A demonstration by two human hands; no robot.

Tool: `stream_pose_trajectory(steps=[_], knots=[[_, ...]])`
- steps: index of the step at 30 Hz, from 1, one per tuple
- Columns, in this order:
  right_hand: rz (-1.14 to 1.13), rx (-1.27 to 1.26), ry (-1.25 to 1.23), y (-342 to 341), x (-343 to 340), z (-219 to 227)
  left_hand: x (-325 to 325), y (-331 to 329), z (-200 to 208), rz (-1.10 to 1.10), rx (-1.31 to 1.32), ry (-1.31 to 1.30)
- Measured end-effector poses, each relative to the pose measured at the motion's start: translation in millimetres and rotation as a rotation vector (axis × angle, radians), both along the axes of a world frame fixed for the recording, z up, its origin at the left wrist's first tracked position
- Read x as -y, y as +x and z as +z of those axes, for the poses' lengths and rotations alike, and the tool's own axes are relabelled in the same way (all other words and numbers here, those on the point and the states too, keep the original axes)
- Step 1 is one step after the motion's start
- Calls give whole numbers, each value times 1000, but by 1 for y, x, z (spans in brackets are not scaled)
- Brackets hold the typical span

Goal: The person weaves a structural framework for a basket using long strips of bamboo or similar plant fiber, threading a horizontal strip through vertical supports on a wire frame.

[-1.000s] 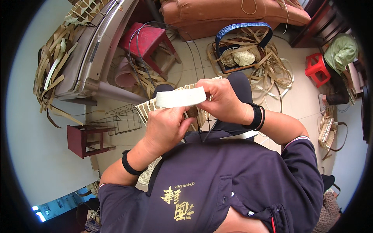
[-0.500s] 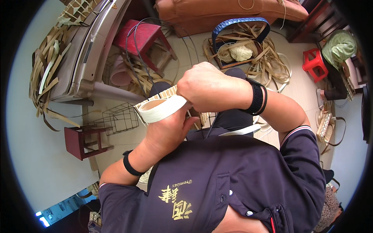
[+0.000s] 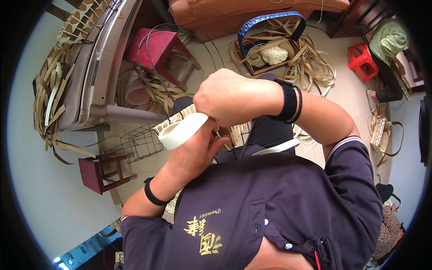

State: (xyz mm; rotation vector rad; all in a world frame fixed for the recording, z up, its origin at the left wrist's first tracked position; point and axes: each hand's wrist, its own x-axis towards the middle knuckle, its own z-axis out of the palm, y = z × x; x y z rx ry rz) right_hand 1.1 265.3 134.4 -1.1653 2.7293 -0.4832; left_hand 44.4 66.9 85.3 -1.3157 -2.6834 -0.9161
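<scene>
A flat white strip bends in a wide loop between my hands. My right hand is closed in a fist on the end of this strip, knuckles up. Just below and to its left, my left hand is closed at the rim of a partly woven basket; its thumb shows, but most of its fingertips are hidden. Pale strips wrap the basket's edge, and a thin black wire hoop rises beyond it. The basket sits over my lap, largely covered by my hands. Another length of white strip lies across my lap.
Ahead on the floor stands a blue-handled basket with cord and tan strips. Red wooden stool, wire frame and dark red stool are at left. A seated person and red plastic stool are at right.
The white loop looks narrower, with less of its inner side showing. Both hands keep their hold close together. The whole view has shifted slightly.
</scene>
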Motion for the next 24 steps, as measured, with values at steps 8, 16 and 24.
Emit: stream_pose_trajectory(steps=[8,16,24], knots=[[-84,66,-314,-10,-20,-8,0,-2,2,35,74,-46],[-24,91,-201,-1,-16,-20,-1,-1,-1,29,-15,22],[-124,153,-473,-16,-25,-26,2,-4,-6,-69,-107,-39]])
